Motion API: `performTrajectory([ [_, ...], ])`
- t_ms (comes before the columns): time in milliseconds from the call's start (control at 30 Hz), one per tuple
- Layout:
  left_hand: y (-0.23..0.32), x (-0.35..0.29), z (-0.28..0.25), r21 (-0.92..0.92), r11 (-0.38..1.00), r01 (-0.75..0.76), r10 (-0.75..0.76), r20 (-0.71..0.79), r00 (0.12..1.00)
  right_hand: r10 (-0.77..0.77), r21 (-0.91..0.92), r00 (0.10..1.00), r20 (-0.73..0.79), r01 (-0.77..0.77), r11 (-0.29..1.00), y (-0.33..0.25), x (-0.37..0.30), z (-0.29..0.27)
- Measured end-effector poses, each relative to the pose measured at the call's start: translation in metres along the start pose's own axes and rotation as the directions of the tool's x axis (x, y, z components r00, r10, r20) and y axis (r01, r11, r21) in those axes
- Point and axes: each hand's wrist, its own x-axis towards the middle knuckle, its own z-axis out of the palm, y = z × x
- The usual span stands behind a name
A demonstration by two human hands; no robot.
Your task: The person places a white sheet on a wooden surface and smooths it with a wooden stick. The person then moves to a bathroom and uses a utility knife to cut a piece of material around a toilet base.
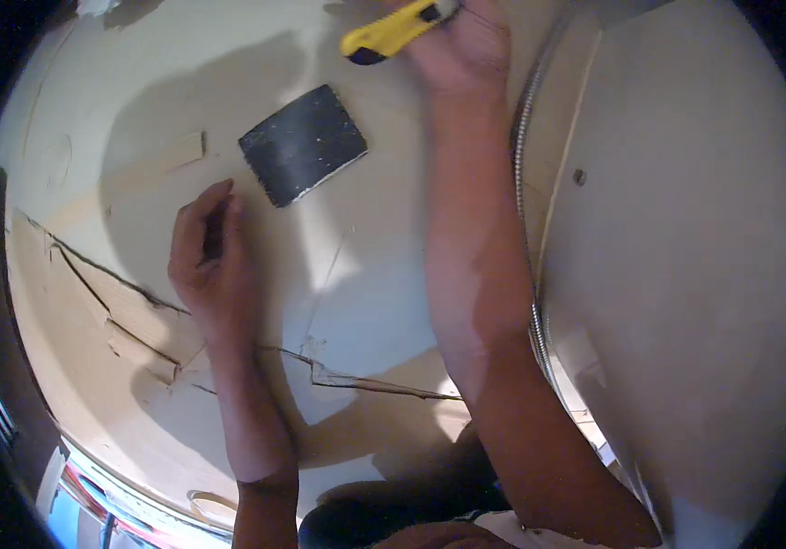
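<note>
Up at the far edge, my right hand (pixel 477 46) is closed around a yellow utility knife (pixel 391 37) with black parts; its yellow end points left, and whether a blade is out I cannot see. To the left and nearer, my left hand (pixel 214 265) rests loosely curled over the pale work surface (pixel 384 229), thumb and fingers a little apart around a shadowed hollow, with nothing visible in it. Beyond its fingertips and slightly right lies a flat black rectangular piece (pixel 306 146) with a rough, whitish near edge. Neither hand touches that piece.
A ribbed metal conduit (pixel 523 156) runs along the right of my right forearm, beside a large pale panel (pixel 686 229). Cracked, torn layers (pixel 127 311) cross the surface at left. A small tan strip (pixel 184 152) lies left of the black piece.
</note>
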Motion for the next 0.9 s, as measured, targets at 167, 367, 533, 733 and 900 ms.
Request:
performTrajectory([
  [167,-0.017,-0.002,0.002,-0.091,0.996,-0.014,0.006,-0.084,0.996,0.170,-0.332,0.964,-0.205,-0.232,0.915,-0.018,-0.001,0.015],
  [367,-0.012,0.008,-0.009,0.036,0.939,-0.342,0.343,-0.043,0.938,-0.186,-0.902,0.980,-0.065,0.022,0.431,-0.029,-0.011,0.026],
  [533,-0.005,0.008,-0.010,-0.049,0.965,-0.258,0.257,-0.014,0.966,-0.205,-0.557,0.799,-0.565,-0.187,0.809,-0.034,0.017,0.016],
  [733,-0.014,0.001,-0.016,0.028,0.941,-0.337,0.338,-0.052,0.940,-0.220,-0.838,0.937,-0.273,-0.120,0.532,-0.020,-0.004,0.022],
  [900,-0.012,0.009,0.002,-0.056,0.941,-0.335,0.331,-0.065,0.941,-0.020,-0.452,0.872,-0.490,-0.234,0.861,-0.091,0.044,-0.070],
])
